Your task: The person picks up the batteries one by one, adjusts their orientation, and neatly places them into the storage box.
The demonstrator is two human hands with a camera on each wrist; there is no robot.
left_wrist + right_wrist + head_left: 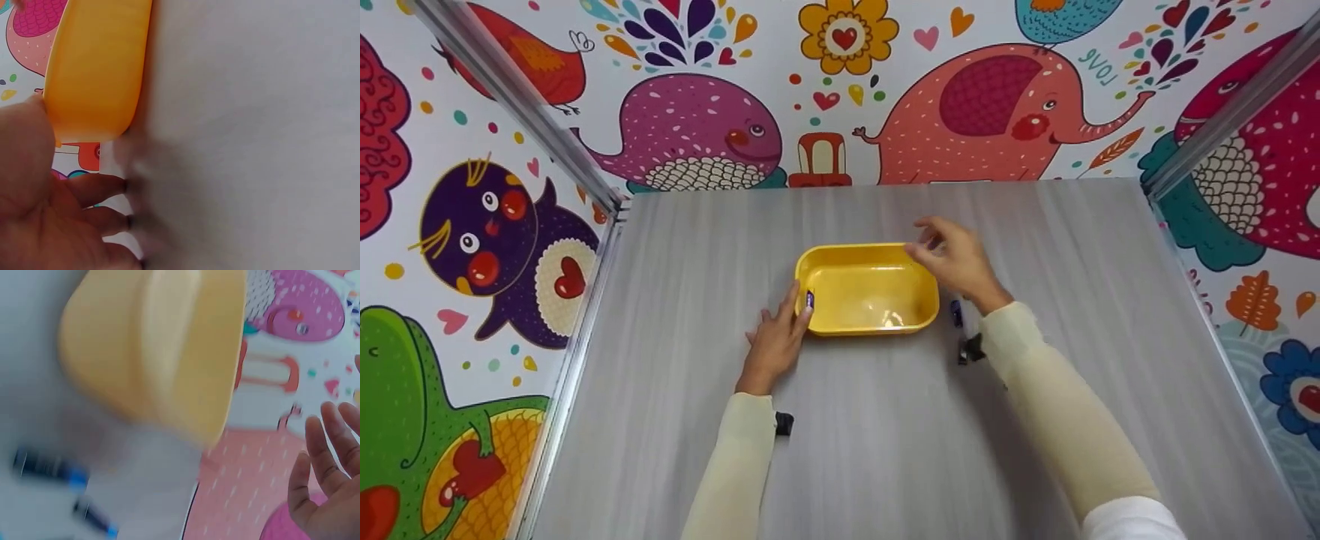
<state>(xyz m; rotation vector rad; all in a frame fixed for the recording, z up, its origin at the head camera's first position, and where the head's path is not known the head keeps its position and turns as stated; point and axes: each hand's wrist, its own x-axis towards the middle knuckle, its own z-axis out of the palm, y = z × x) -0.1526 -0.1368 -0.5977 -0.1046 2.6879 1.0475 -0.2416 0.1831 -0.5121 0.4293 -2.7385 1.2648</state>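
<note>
A yellow plastic tub [862, 328] sits on the table. My left hand [778, 341] is at its left end, thumb at the rim. The other fingers are spread outside, with fingertips [121, 184] at the table top. A small purple object [810, 298] shows just inside the tub's left wall, beside the thumb tip. My right hand [956, 259] is raised over the tub's back right corner, fingers loosely bent and nothing in them. Two small dark cylinders lie on the table right of the tub, one dark cylinder [50, 469] larger than the other [94, 517]; both have blue ends.
The grey wood-grain table [870, 450] runs up to walls with printed cartoon animals [982, 112] at the back and both sides. Metal posts [521, 105] stand at the back corners. A small black device [784, 424] is worn at the left wrist.
</note>
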